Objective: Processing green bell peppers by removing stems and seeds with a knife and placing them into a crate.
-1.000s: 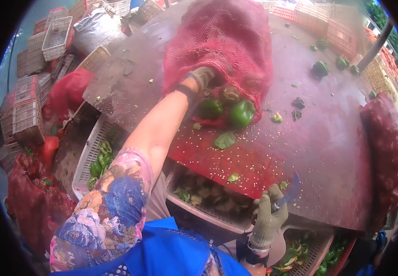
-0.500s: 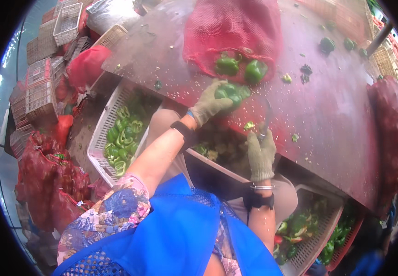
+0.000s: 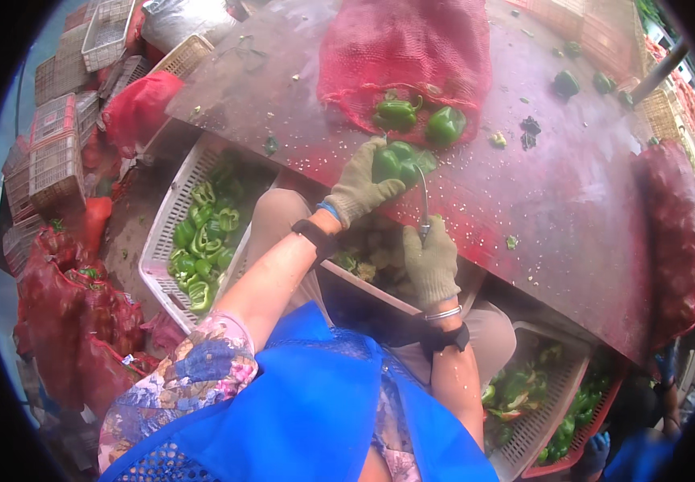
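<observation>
My left hand (image 3: pixel 361 187), in a pale knitted glove, is closed round the side of a green bell pepper (image 3: pixel 398 163) above the table. In my gloved right hand (image 3: pixel 432 261) is a thin curved knife (image 3: pixel 425 197), gripped by its handle. Its blade reaches up against the right side of the pepper. Just beyond, two more green peppers (image 3: pixel 445 125) lie at the mouth of a red mesh sack (image 3: pixel 404 56). My fingers hide part of the knife handle.
Seeds litter the metal table (image 3: pixel 556 217). A white crate (image 3: pixel 167 241) of cut peppers stands at my left, another crate (image 3: pixel 552 402) at my right. Full red sacks (image 3: pixel 70 313) and stacked crates (image 3: pixel 57 157) fill the far left. A person's gloved hand (image 3: pixel 600 442) shows at lower right.
My right hand has moved up and left, bringing the knife blade from beside the pepper to against it. The pepper is turned slightly in my left hand. A chunk near the blade is out of sight.
</observation>
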Demonstrator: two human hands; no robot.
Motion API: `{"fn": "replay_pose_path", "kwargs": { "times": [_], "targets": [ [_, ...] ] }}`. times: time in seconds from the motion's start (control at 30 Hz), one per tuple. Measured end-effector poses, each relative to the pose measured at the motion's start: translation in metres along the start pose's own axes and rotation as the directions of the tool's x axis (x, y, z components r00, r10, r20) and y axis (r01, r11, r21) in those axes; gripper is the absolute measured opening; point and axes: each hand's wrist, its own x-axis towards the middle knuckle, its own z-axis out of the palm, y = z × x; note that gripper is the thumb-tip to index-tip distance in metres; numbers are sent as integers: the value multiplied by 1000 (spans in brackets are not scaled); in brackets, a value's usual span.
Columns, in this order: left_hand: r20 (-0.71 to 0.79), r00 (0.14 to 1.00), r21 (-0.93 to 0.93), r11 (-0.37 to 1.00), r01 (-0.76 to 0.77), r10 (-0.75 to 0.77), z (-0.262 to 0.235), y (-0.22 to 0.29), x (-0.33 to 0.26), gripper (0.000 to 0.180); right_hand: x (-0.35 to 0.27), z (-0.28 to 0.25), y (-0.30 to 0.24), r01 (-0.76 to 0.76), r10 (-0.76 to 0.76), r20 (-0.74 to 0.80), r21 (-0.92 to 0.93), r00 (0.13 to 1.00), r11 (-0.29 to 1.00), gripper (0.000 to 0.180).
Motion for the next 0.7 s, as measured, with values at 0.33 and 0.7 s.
{"fn": "replay_pose_path", "kwargs": {
  "times": [0.33, 0.7],
  "targets": [
    [2, 988, 183, 971, -155, 157, -5, 10, 0, 75, 39, 24, -7, 42, -38, 24, -164, 999, 986, 27],
    [12, 999, 203, 979, 28, -31, -13, 27, 4, 65, -17, -14, 0, -324, 322, -40, -148, 946, 934, 34]
  ]
}}
